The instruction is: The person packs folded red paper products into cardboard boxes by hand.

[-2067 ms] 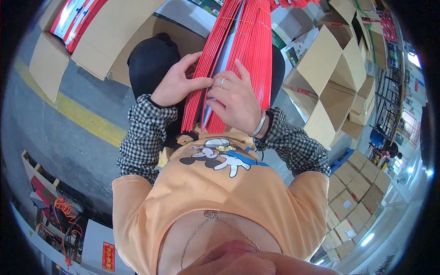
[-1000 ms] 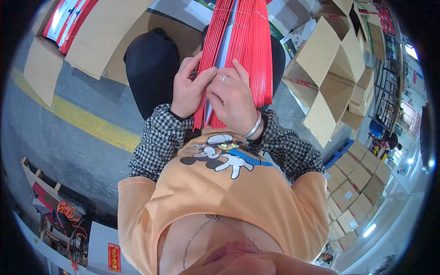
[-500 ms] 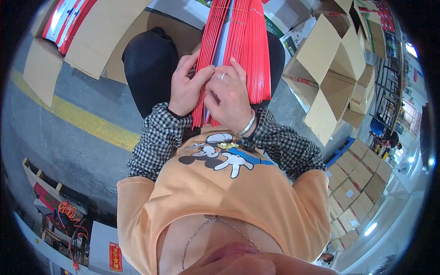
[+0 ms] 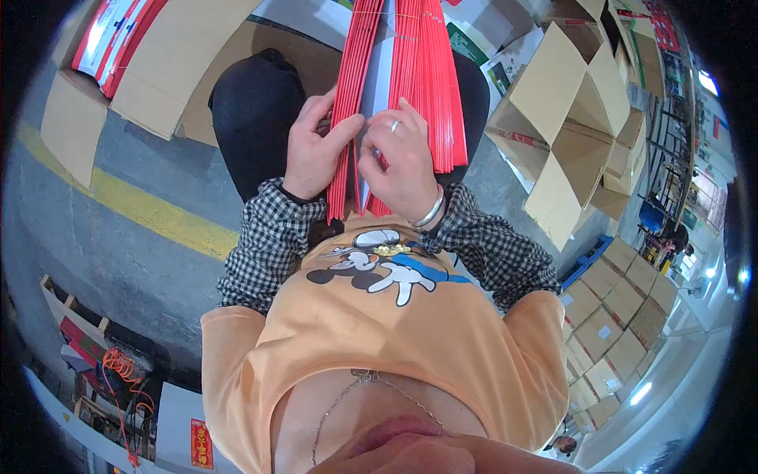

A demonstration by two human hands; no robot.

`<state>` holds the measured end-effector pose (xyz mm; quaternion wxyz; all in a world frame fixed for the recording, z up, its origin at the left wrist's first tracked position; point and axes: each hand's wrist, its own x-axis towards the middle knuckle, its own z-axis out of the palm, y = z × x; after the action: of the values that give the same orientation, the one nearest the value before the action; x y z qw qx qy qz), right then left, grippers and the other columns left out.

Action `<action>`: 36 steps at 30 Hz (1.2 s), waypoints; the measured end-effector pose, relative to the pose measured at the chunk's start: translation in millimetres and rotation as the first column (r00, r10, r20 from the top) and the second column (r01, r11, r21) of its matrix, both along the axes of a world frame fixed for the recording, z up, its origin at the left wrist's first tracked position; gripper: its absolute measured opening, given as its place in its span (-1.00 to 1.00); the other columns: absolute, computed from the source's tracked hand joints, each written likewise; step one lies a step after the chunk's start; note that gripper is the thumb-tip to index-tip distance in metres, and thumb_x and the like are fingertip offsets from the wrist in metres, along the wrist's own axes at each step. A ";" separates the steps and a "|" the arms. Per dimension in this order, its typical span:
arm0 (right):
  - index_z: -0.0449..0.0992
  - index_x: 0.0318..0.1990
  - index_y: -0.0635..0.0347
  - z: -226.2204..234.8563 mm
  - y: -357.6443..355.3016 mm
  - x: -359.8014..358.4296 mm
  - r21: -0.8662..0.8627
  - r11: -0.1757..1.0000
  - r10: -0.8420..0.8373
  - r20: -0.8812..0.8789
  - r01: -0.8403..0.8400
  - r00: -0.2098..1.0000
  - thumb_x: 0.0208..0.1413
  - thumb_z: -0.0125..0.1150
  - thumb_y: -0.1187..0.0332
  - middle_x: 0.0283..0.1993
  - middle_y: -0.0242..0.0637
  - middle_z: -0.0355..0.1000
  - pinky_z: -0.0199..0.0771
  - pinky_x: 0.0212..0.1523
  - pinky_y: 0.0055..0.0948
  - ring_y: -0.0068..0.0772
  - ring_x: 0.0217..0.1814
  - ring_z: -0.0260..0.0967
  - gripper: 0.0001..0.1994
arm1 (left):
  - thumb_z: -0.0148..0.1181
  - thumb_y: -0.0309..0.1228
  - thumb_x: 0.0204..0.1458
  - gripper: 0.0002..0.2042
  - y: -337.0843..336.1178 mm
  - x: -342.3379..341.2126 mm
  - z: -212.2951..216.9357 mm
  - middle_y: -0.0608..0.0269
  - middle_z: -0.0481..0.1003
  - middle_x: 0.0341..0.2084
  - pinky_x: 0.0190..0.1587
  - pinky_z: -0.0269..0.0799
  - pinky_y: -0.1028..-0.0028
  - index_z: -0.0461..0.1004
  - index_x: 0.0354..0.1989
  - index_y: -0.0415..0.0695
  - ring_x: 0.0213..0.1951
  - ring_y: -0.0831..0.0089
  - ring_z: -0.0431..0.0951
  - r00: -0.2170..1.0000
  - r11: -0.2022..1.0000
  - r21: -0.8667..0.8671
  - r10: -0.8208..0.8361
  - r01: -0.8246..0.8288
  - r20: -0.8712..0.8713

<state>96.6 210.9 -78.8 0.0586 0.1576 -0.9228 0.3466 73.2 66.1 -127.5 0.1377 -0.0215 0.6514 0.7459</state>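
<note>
A thick stack of thin red folder-like sheets (image 4: 438, 103) stands on edge between my knees, with thin bands around its far part. It is parted by a gap where a pale grey-white face (image 4: 377, 79) shows. My left hand (image 4: 312, 150) grips the left bundle, thumb on its near side and fingers behind it. My right hand (image 4: 400, 162), with a ring and a bracelet, is bent over the edges right of the gap. Its thumb and forefinger are curled together at the sheets; the exact pinch is partly hidden.
Opened cardboard boxes (image 4: 553, 87) stand to the right, with stacked cartons (image 4: 608, 308) nearer on that side. At the far left a carton (image 4: 185, 55) lies beside red-and-white packages (image 4: 118, 39). A yellow floor line (image 4: 166, 213) and an orange coiled hose (image 4: 118, 363) are on the left.
The gap between the left bundle and the rest has widened, showing more of the pale face. My left hand has shifted slightly left, my right hand slightly right.
</note>
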 end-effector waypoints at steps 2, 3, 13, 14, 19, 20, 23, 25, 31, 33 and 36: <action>0.39 -0.47 0.23 -1.1 1.3 -0.6 -0.020 1.000 -0.022 0.002 0.022 1.000 -0.22 0.20 0.57 -0.29 -0.17 0.40 0.18 0.26 0.03 -0.10 -0.07 0.38 -0.88 | 0.20 -0.51 0.06 -0.61 -2.3 -0.8 -0.4 0.26 0.41 -0.13 -0.04 0.35 0.56 0.41 0.09 -0.30 -0.11 0.55 0.45 1.000 1.000 -0.015 -0.005 0.005 0.001; 0.39 -0.47 0.23 -1.4 1.2 -1.0 -0.021 0.999 -0.024 0.002 0.024 1.000 -0.22 0.20 0.57 -0.29 -0.17 0.40 0.18 0.26 0.03 -0.10 -0.07 0.38 -0.88 | 0.23 -0.48 0.04 -0.57 -3.4 -1.4 -1.1 0.25 0.40 -0.17 -0.06 0.36 0.56 0.39 0.12 -0.29 -0.14 0.56 0.44 1.000 1.000 0.005 -0.007 0.007 -0.001; 0.48 -0.31 0.37 8.6 18.3 -9.2 -0.416 0.908 0.031 0.198 0.055 0.980 0.02 0.20 0.58 -0.22 -0.20 0.45 0.33 0.17 -0.20 -0.26 -0.08 0.41 -0.92 | 0.24 -0.47 0.05 -0.57 -7.6 -3.7 -3.1 0.23 0.42 -0.19 -0.01 0.33 0.55 0.40 0.12 -0.30 -0.13 0.53 0.44 1.000 1.000 0.024 -0.016 0.016 -0.007; 0.49 -0.29 0.37 11.2 20.0 -9.9 -0.499 0.861 0.042 0.255 0.095 0.966 0.04 0.18 0.59 -0.22 -0.21 0.45 0.35 0.14 -0.26 -0.28 -0.10 0.41 -0.93 | 0.24 -0.47 0.05 -0.57 -7.5 -3.5 -3.5 0.23 0.42 -0.19 -0.01 0.33 0.55 0.40 0.12 -0.30 -0.13 0.53 0.44 1.000 1.000 0.026 -0.017 0.017 -0.011; 0.52 -0.19 0.35 32.1 33.4 -14.9 -0.670 0.637 0.071 0.544 0.382 0.836 0.15 0.09 0.60 -0.16 -0.30 0.48 0.40 0.00 -0.49 -0.45 -0.13 0.42 -0.88 | 0.22 -0.49 0.05 -0.61 -7.3 -4.7 -11.7 0.21 0.43 -0.19 0.02 0.31 0.53 0.42 0.07 -0.32 -0.11 0.50 0.44 1.000 0.999 0.039 -0.025 0.026 -0.009; 0.52 -0.19 0.35 32.5 37.8 -16.9 -0.664 0.644 0.055 0.535 0.379 0.843 0.15 0.09 0.60 -0.16 -0.30 0.48 0.40 0.00 -0.49 -0.45 -0.13 0.42 -0.88 | 0.22 -0.49 0.05 -0.63 -7.4 -5.1 -8.7 0.20 0.44 -0.18 0.03 0.31 0.52 0.43 0.04 -0.34 -0.10 0.48 0.44 1.000 0.999 0.028 -0.024 0.024 0.007; 0.51 -0.18 0.35 28.2 57.7 -22.4 -0.733 0.576 0.003 0.446 0.363 0.895 0.20 0.05 0.57 -0.19 -0.26 0.51 0.44 -0.04 -0.50 -0.47 -0.14 0.46 -0.87 | 0.21 -0.50 0.05 -0.65 -10.6 -5.1 -11.2 0.20 0.44 -0.16 0.03 0.30 0.52 0.43 0.02 -0.35 -0.09 0.48 0.44 1.000 0.999 0.038 -0.009 0.008 0.023; 0.49 -0.16 0.35 25.3 81.5 -28.2 -0.800 0.379 -0.112 0.459 0.465 0.881 0.23 0.01 0.54 -0.26 -0.20 0.53 0.48 -0.04 -0.45 -0.43 -0.16 0.50 -0.87 | 0.20 -0.51 0.07 -0.67 -10.9 -3.1 -10.4 0.24 0.43 -0.16 0.04 0.29 0.52 0.42 0.02 -0.36 -0.09 0.49 0.43 0.999 0.998 0.069 0.000 -0.003 0.046; 0.41 -0.28 0.35 16.4 156.1 -30.6 -0.713 0.356 -0.489 0.409 0.604 0.770 0.21 -0.04 0.44 -0.52 -0.22 0.44 0.55 -0.24 -0.36 -0.37 -0.44 0.44 -0.85 | 0.17 -0.52 0.09 -0.67 -11.1 -1.4 -13.9 0.27 0.42 -0.15 0.05 0.27 0.52 0.41 0.05 -0.33 -0.08 0.51 0.42 0.999 0.994 0.104 -0.030 0.025 0.044; 0.39 -0.33 0.34 10.8 171.9 -25.3 -0.696 0.335 -0.551 0.403 0.636 0.731 0.20 -0.04 0.43 -0.56 -0.21 0.41 0.56 -0.29 -0.34 -0.37 -0.49 0.41 -0.84 | 0.16 -0.52 0.10 -0.66 -13.6 -2.6 -13.3 0.28 0.42 -0.15 0.06 0.26 0.52 0.41 0.06 -0.32 -0.09 0.52 0.41 0.996 0.991 0.131 -0.017 0.006 0.089; 0.38 -0.37 0.33 3.7 192.8 -15.9 -0.644 0.274 -0.578 0.484 0.714 0.657 0.19 -0.05 0.43 -0.61 -0.20 0.38 0.56 -0.36 -0.33 -0.36 -0.54 0.38 -0.84 | 0.15 -0.50 0.11 -0.65 -14.0 -2.3 -15.5 0.27 0.44 -0.11 0.07 0.27 0.50 0.39 0.09 -0.32 -0.06 0.51 0.42 0.995 0.988 0.157 -0.028 0.012 0.100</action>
<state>80.7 403.7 -75.1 0.1868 -0.3029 -0.6475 0.6739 70.9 52.1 -143.0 0.1793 -0.0420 0.5833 0.7911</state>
